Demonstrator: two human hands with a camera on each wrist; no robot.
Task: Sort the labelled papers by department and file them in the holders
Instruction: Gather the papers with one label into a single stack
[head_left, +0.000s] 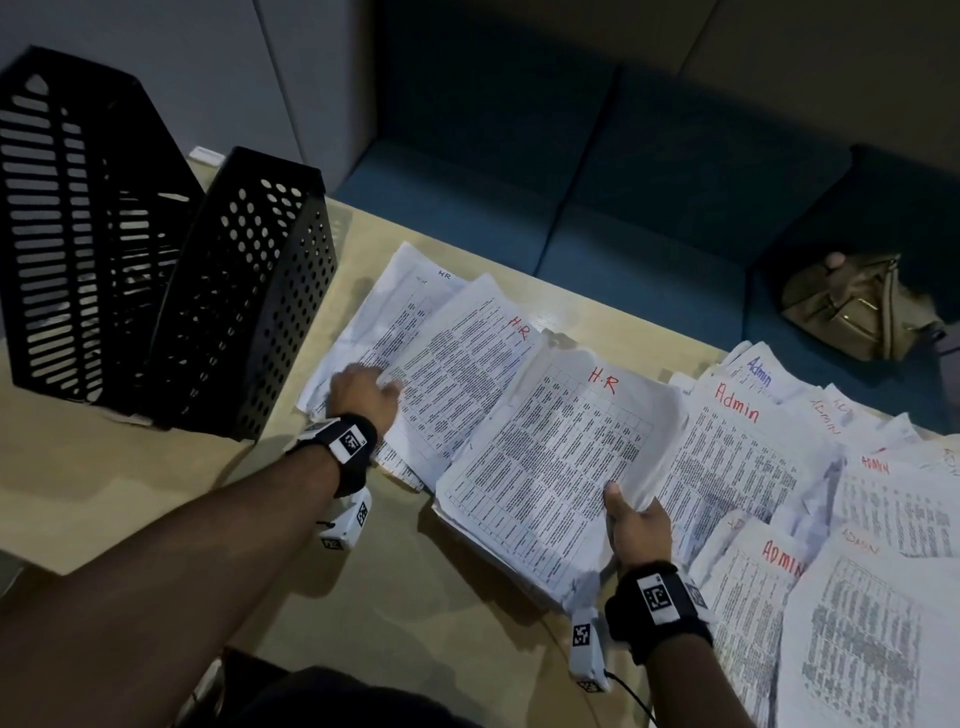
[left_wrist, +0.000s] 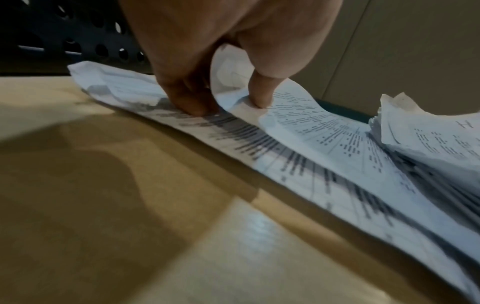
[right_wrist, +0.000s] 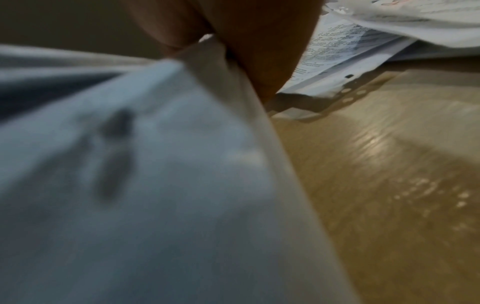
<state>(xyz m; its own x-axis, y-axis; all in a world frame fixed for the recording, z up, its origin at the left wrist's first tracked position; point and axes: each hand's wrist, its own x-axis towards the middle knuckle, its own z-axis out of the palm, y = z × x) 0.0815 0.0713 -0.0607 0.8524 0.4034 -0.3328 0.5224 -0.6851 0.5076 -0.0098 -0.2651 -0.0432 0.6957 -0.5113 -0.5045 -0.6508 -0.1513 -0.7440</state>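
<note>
Printed sheets marked "H.R" in red lie fanned on the beige table (head_left: 156, 509). My left hand (head_left: 366, 389) pinches the left edge of the middle H.R sheets (head_left: 457, 358), its thumb and fingers (left_wrist: 257, 92) curled round a raised fold of paper (left_wrist: 298, 123). My right hand (head_left: 631, 519) grips the lower right edge of the nearest H.R stack (head_left: 545, 467), thumb on top; in the right wrist view that stack (right_wrist: 155, 185) fills the frame, blurred. Sheets marked "Admin" (head_left: 737, 457) spread to the right. Two black perforated holders (head_left: 249, 291) stand at the left.
The taller slotted holder (head_left: 72, 223) stands behind the dotted one. A blue sofa (head_left: 597, 182) runs along the table's far edge, with a tan handbag (head_left: 852, 306) on it. More Admin papers (head_left: 872, 623) cover the table's right side. Bare tabletop (left_wrist: 130, 205) lies in front of me.
</note>
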